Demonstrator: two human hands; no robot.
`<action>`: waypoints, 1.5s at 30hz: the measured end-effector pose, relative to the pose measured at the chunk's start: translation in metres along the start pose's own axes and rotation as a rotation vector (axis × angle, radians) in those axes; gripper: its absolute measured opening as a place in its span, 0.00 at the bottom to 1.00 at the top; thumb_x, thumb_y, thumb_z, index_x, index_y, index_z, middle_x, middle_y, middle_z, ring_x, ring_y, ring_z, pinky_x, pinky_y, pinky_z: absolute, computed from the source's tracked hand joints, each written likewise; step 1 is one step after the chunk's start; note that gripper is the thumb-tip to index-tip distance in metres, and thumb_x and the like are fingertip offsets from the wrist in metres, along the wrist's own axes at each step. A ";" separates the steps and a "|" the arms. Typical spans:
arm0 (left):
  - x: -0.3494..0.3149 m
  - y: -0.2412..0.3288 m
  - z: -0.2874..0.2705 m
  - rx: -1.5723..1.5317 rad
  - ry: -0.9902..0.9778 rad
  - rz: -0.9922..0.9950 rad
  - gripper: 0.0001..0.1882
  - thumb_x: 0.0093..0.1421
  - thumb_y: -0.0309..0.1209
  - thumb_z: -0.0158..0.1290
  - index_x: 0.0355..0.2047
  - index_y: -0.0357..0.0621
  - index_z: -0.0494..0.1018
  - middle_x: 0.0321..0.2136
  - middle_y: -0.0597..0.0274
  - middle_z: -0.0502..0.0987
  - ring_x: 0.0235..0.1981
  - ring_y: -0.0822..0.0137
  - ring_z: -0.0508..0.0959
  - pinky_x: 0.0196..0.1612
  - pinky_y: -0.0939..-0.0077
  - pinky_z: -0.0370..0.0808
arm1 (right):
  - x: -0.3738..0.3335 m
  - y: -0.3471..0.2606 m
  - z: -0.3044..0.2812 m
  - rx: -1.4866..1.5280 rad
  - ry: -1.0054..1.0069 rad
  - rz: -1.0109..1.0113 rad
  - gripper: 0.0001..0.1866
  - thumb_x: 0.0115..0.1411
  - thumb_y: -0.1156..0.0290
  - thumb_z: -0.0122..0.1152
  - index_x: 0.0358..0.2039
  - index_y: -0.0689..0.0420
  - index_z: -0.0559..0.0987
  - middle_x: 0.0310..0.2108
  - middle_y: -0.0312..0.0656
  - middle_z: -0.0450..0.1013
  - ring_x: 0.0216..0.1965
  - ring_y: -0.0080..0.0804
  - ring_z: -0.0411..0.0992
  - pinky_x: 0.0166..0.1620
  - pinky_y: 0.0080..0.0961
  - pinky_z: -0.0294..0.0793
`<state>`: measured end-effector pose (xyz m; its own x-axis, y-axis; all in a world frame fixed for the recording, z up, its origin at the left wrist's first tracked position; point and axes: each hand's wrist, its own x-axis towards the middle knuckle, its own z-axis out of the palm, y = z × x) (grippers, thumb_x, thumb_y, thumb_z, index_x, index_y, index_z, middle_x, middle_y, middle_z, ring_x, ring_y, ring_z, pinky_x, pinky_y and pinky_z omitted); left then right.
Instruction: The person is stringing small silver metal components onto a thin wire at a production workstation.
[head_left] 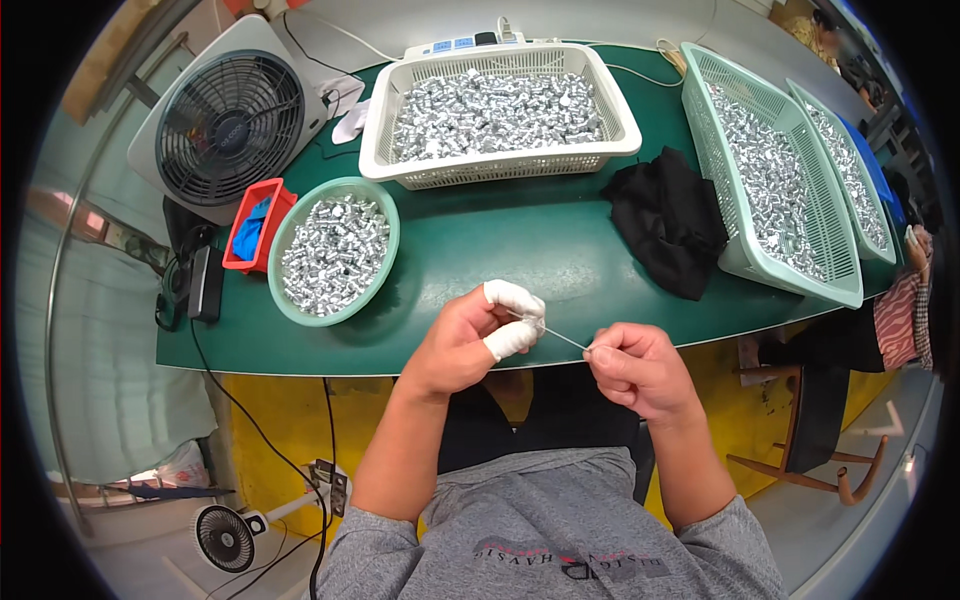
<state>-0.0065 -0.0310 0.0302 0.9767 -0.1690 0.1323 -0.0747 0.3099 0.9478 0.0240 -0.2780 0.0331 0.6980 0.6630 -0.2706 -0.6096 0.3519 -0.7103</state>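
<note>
White wrappings cover the thumb and a finger of my left hand [455, 345], which is closed in a pinch over the table's near edge. A small silvery metal part [540, 323] shows at those fingertips, mostly hidden. To its right, my right hand [645, 372] pinches a thin metal rod [568, 340], whose far end reaches the part. Whether the tip is inside it or only touching, I cannot tell. Similar small silver parts fill a round pale green basket [392, 262] at the left and a white rectangular basket [505, 165] at the back.
On the green table [480, 240] lie a black cloth [668, 222] and a red bin [248, 262] with blue material. Pale green baskets [748, 255] of metal parts stand at the right. A box fan [232, 125] is at the left; another person's arm [917, 250] shows far right.
</note>
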 end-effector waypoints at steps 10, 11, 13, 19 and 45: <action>0.002 -0.010 -0.029 -0.697 0.164 0.101 0.10 0.69 0.28 0.50 0.49 0.42 0.72 0.43 0.56 0.71 0.40 0.67 0.72 0.42 0.74 0.71 | -0.006 0.004 0.023 -0.629 0.261 -0.483 0.01 0.60 0.82 0.64 0.32 0.64 0.80 0.25 0.33 0.68 0.19 0.14 0.59 0.21 0.14 0.55; 0.004 -0.011 -0.025 -0.793 0.175 0.062 0.10 0.70 0.28 0.49 0.50 0.42 0.72 0.43 0.56 0.71 0.41 0.66 0.72 0.43 0.74 0.72 | -0.005 0.006 0.027 -0.759 0.266 -0.580 0.01 0.59 0.83 0.64 0.31 0.64 0.80 0.25 0.33 0.68 0.19 0.14 0.60 0.21 0.14 0.56; 0.003 -0.014 -0.020 -0.885 0.191 0.023 0.11 0.70 0.29 0.49 0.51 0.42 0.72 0.44 0.56 0.71 0.42 0.66 0.72 0.44 0.74 0.72 | -0.002 0.009 0.036 -0.886 0.266 -0.676 0.02 0.58 0.83 0.65 0.31 0.63 0.80 0.25 0.33 0.68 0.20 0.14 0.60 0.21 0.14 0.56; 0.004 -0.025 -0.016 -0.897 0.263 -0.020 0.15 0.70 0.30 0.48 0.54 0.39 0.72 0.43 0.55 0.75 0.41 0.64 0.74 0.46 0.70 0.75 | 0.003 0.007 0.055 -1.027 0.318 -0.686 0.03 0.56 0.83 0.67 0.29 0.61 0.81 0.24 0.33 0.68 0.20 0.13 0.61 0.22 0.14 0.58; -0.003 -0.027 0.005 -0.112 0.319 0.206 0.10 0.69 0.23 0.50 0.50 0.40 0.75 0.44 0.53 0.77 0.40 0.65 0.77 0.42 0.69 0.78 | -0.005 -0.008 0.044 -0.856 0.214 -0.535 0.02 0.58 0.81 0.66 0.29 0.64 0.81 0.24 0.31 0.67 0.23 0.13 0.62 0.26 0.15 0.58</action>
<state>-0.0084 -0.0432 0.0059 0.9583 0.2012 0.2030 -0.2707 0.4105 0.8708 0.0090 -0.2548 0.0692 0.9025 0.3970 0.1669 0.2139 -0.0771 -0.9738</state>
